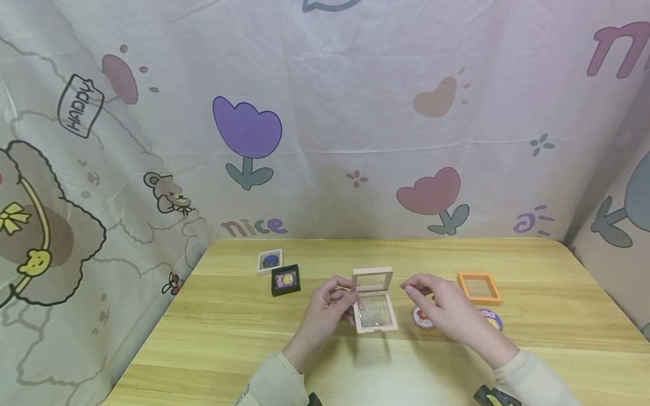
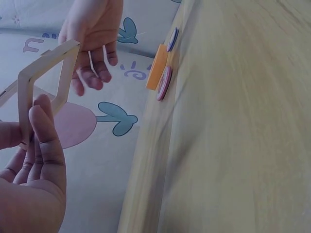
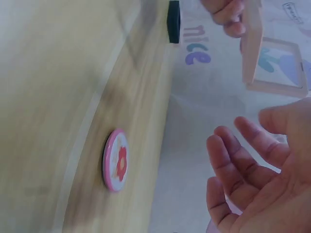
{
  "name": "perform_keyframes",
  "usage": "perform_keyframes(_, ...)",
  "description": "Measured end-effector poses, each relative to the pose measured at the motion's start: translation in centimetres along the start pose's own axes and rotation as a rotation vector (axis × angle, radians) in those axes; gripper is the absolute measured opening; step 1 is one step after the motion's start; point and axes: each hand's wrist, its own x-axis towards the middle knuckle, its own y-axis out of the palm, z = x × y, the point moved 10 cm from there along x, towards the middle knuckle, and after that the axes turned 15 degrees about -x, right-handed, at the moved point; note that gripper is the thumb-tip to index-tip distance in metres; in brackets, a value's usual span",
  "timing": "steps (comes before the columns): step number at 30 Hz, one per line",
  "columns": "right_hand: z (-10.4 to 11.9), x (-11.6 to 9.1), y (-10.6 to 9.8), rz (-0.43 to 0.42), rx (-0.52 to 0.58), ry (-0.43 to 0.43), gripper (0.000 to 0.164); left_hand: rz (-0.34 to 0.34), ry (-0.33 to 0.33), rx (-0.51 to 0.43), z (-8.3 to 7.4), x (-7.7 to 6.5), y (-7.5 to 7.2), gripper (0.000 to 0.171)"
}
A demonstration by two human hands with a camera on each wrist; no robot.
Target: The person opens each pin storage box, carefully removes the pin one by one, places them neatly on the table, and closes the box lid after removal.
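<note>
My left hand (image 1: 325, 310) pinches a pale pink display frame (image 1: 374, 311) by its left side, thumb on one face and fingers behind. The hinged frame is unfolded, one half raised at the back, with a clear film in each half; it is held above the table. My right hand (image 1: 449, 307) hovers to the right of it, fingers loosely bent and apart, holding nothing, as the right wrist view shows. Below that hand lies a round badge (image 3: 116, 160) with a pink rim and a red flower, partly hidden in the head view.
A purple round badge (image 1: 491, 318) and an orange square frame (image 1: 496, 290) lie at the right. Toward the back left are a black frame (image 1: 275, 286) with a purple-and-yellow badge and a white frame (image 1: 260, 265) with a blue badge. A printed curtain (image 1: 330, 113) surrounds the table.
</note>
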Motion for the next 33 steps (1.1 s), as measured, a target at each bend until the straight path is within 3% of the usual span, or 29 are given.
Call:
perform_keyframes(7, 1.5, 0.2, 0.1, 0.027, 0.145, -0.026, 0.034, 0.017, -0.021, 0.007, 0.4, -0.2, 0.3, 0.026)
perform_keyframes(25, 2.6, 0.1, 1.5, 0.152, 0.325, -0.029, 0.034, 0.07, -0.044, 0.018, 0.8, -0.8, 1.2, 0.026)
perform_keyframes(33, 2.8, 0.3, 1.9, 0.176, 0.41, -0.006, 0.035, 0.028, -0.044, 0.079, 0.7, -0.7, 0.7, 0.026)
